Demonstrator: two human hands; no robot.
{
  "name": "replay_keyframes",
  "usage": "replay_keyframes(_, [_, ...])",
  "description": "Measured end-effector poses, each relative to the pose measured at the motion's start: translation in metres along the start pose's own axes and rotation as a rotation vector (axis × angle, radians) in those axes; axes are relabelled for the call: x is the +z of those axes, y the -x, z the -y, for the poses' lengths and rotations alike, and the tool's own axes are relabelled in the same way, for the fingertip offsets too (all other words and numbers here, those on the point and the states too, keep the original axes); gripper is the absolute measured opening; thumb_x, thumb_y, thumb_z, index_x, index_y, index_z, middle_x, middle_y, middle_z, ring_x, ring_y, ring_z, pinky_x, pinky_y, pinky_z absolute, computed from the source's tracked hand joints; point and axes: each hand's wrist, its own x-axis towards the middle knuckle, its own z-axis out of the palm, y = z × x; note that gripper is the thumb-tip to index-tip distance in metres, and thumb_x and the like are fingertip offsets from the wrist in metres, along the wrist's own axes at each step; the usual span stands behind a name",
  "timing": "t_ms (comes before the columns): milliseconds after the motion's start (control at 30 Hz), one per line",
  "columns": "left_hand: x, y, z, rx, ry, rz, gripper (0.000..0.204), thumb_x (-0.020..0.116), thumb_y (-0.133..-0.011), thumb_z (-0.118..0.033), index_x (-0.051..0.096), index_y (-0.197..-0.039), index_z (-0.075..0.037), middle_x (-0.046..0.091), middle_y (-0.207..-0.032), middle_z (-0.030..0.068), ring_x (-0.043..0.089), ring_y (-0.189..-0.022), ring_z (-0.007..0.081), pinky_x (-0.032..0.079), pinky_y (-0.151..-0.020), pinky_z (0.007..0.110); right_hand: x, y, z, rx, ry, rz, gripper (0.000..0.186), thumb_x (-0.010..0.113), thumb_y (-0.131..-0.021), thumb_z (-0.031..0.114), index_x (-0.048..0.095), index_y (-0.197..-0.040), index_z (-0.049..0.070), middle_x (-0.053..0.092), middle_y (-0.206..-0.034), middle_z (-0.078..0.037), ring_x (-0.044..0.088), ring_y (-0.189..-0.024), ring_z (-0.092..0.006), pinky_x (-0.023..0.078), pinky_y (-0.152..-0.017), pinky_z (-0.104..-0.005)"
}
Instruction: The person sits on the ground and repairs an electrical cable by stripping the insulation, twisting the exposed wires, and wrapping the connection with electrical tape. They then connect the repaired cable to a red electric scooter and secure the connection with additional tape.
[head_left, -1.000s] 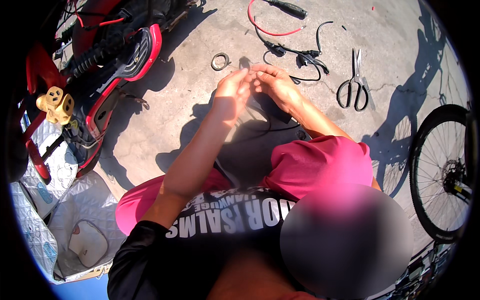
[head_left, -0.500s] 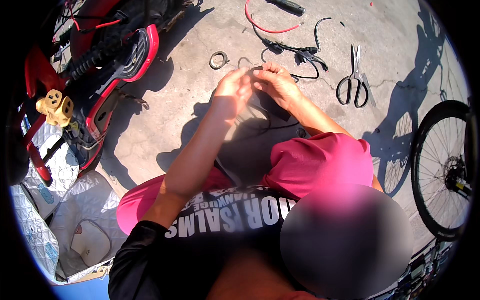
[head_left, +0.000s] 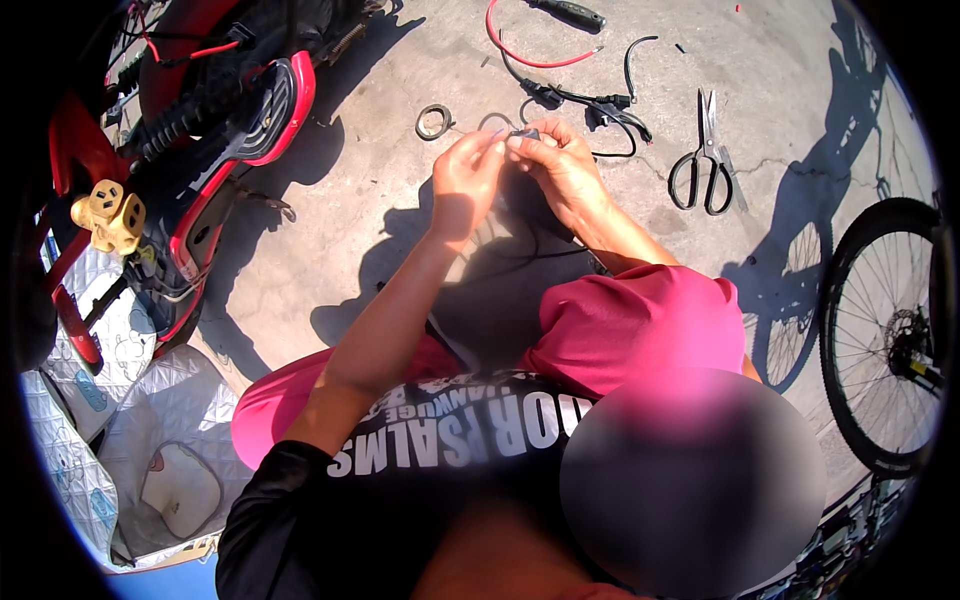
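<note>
My left hand [head_left: 466,178] and my right hand [head_left: 566,172] meet fingertip to fingertip over the ground. Between the thumb and fingers of my right hand a small dark piece [head_left: 524,134] shows; its kind is too small to tell. The fingers of my left hand are pinched beside it, and what they hold is hidden. A thin black cable [head_left: 535,250] runs on the shaded ground below my hands. Just beyond my fingers lie a roll of black tape [head_left: 433,122] and black cables with plugs [head_left: 590,102].
Black-handled scissors [head_left: 705,172] lie to the right, and a red wire [head_left: 540,62] and a dark tool handle [head_left: 572,13] at the far side. A red scooter [head_left: 285,110] with a yellow socket adapter [head_left: 110,215] stands left. A bicycle wheel [head_left: 882,335] is at the right.
My fingers have shifted slightly at the tips, and the small dark piece in my right hand shows more. Everything else lies as before.
</note>
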Motion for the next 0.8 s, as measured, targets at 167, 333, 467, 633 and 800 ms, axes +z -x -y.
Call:
replay_keyframes(167, [-0.002,0.003,-0.003,-0.060,0.032,0.026,0.015,0.060,-0.087,0.004,0.061,-0.102,0.002,0.066,-0.091,0.0066,0.063,-0.082,0.0093,0.049,-0.071,0.020,0.025,0.014,0.015,-0.008,0.038,-0.085,0.030,0.069,-0.085,0.007,0.054,-0.110,-0.002,0.067,-0.093,-0.008,0.062,-0.080,-0.0112,0.048,-0.070,-0.0228])
replay_keyframes(333, [-0.007,-0.002,-0.002,-0.334,0.391,-0.039,0.002,0.061,-0.088,-0.002,0.060,-0.090,-0.003,0.061,-0.074,0.0033,0.048,-0.054,0.0049,0.035,-0.048,0.019,0.013,0.009,0.005,-0.048,0.178,-0.042,0.032,0.065,-0.088,0.010,0.054,-0.115,-0.003,0.066,-0.101,-0.010,0.062,-0.079,-0.0113,0.048,-0.068,-0.0226])
replay_keyframes(467, [-0.007,-0.004,-0.008,-0.653,0.612,-0.136,0.007,0.056,-0.091,-0.010,0.056,-0.086,-0.006,0.055,-0.067,0.0014,0.038,-0.043,0.0056,0.027,-0.042,0.021,-0.011,0.000,-0.016,-0.038,0.264,-0.081,0.023,0.061,-0.092,0.012,0.055,-0.110,-0.001,0.065,-0.101,-0.009,0.061,-0.078,-0.0121,0.049,-0.067,-0.0233])
replay_keyframes(633, [-0.014,-0.005,-0.006,-0.937,0.766,-0.009,0.009,0.052,-0.092,-0.012,0.053,-0.086,-0.006,0.052,-0.068,-0.0013,0.033,-0.038,0.0042,0.023,-0.037,0.021,-0.016,-0.007,-0.024,0.269,-0.027,0.157,0.020,0.052,-0.094,0.015,0.055,-0.105,-0.001,0.064,-0.097,-0.009,0.061,-0.087,-0.0158,0.048,-0.075,-0.0280])
replay_keyframes(800, [-0.016,-0.008,-0.011,-1.026,0.709,0.076,0.012,0.052,-0.093,-0.013,0.057,-0.091,-0.002,0.049,-0.064,-0.0042,0.032,-0.038,0.0035,0.022,-0.036,0.020,-0.028,-0.020,-0.028,0.291,-0.230,0.382,0.031,0.056,-0.091,0.012,0.053,-0.120,0.000,0.063,-0.107,-0.012,0.063,-0.093,-0.0206,0.049,-0.089,-0.0335])
